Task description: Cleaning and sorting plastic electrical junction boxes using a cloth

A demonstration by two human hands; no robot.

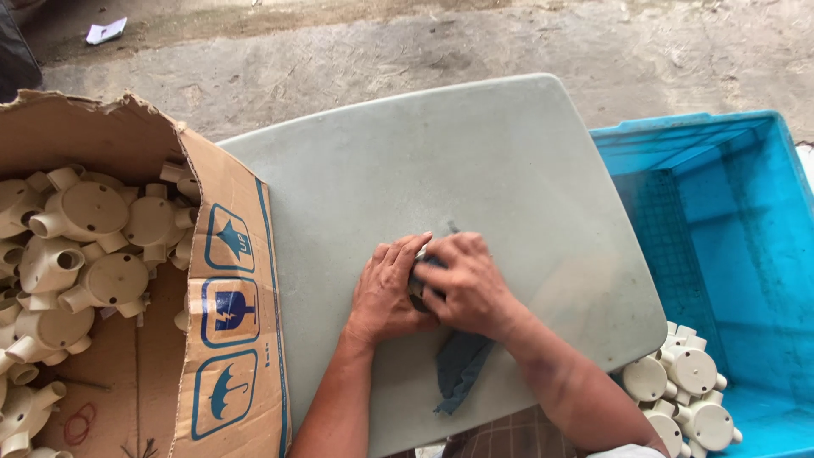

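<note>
**Both hands closed over a cloth-wrapped part at the middle of the surface**

Your left hand [386,293] and right hand [468,284] are pressed together, clamped around a dark blue-grey cloth [459,369] with something small inside it, just below the centre of the grey surface [475,161]. The cloth's loose tail trails toward 6 o'clock, off your right wrist. It looks soft and limp, so it should bunch and slide; the grip belongs on the hard piece inside, not the fabric.

What that piece is, you can't tell: your fingers cover it almost fully. Going by the cream plastic conduit junction boxes [89,254] in the cardboard box [229,297] at 9 o'clock, it may be one of those: light, rigid, smooth, with stubby spouts to hold by.

At 3 o'clock sits a blue plastic crate [729,212], with more cream fittings [687,386] at its near corner, partly cut off by the frame edge. A scrap of paper [106,31] lies on the concrete floor at 11 o'clock.
</note>
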